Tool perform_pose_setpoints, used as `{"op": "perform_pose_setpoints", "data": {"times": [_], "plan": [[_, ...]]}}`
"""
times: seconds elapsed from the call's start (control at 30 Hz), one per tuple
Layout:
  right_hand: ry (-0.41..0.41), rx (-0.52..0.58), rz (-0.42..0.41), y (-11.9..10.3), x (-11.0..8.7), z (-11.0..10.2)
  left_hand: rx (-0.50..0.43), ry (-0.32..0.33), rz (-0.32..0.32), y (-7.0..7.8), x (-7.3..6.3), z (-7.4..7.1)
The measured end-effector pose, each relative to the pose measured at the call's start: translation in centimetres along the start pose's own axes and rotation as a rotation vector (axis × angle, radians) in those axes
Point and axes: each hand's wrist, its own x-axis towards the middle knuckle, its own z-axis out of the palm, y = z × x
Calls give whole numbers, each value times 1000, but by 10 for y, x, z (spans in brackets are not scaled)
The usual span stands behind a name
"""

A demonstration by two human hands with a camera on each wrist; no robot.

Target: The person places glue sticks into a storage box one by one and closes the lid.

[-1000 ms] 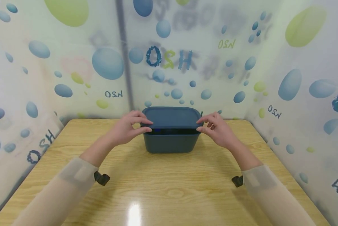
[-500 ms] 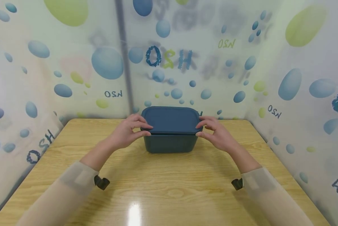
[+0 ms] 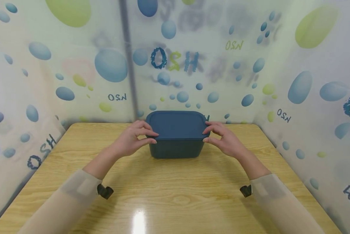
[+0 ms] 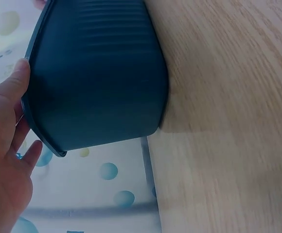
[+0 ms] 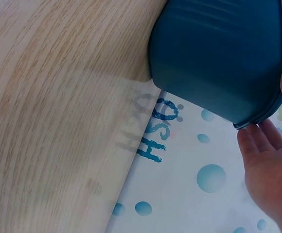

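Observation:
A dark blue plastic storage box (image 3: 176,149) stands upright at the back of the wooden table, its flat lid (image 3: 178,125) lying level on the rim. My left hand (image 3: 135,136) holds the lid's left front corner, thumb at the front edge and fingers over the top. At the opposite corner, my right hand (image 3: 223,136) grips the lid in the same way. Both wrist views show the box's ribbed side (image 4: 116,29) and the thumbs at its rim. What is inside the box is hidden by the lid.
Pale wood grain covers the table (image 3: 175,188), which ends just behind the box. A curtain-like backdrop (image 3: 175,87) printed with blue and green drops surrounds it on three sides. Small black devices (image 3: 105,191) sit at both sleeve cuffs.
The lid's front edge has come down, and the dark gap between it and the box's front rim has closed. Both hands moved slightly down with it and keep their hold.

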Motion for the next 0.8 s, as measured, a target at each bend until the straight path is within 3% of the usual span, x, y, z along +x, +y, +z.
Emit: {"op": "perform_pose_setpoints", "data": {"times": [0.5, 0.67, 0.8], "plan": [[9, 28, 18, 6, -3, 4, -34, -7, -41, -1, -1, 2], [-2, 43, 60, 6, 1, 2, -90, 22, -160, -4, 1, 3], [-8, 62, 124, 8, 9, 3, -99, 12, -333, -10, 6, 4]]}}
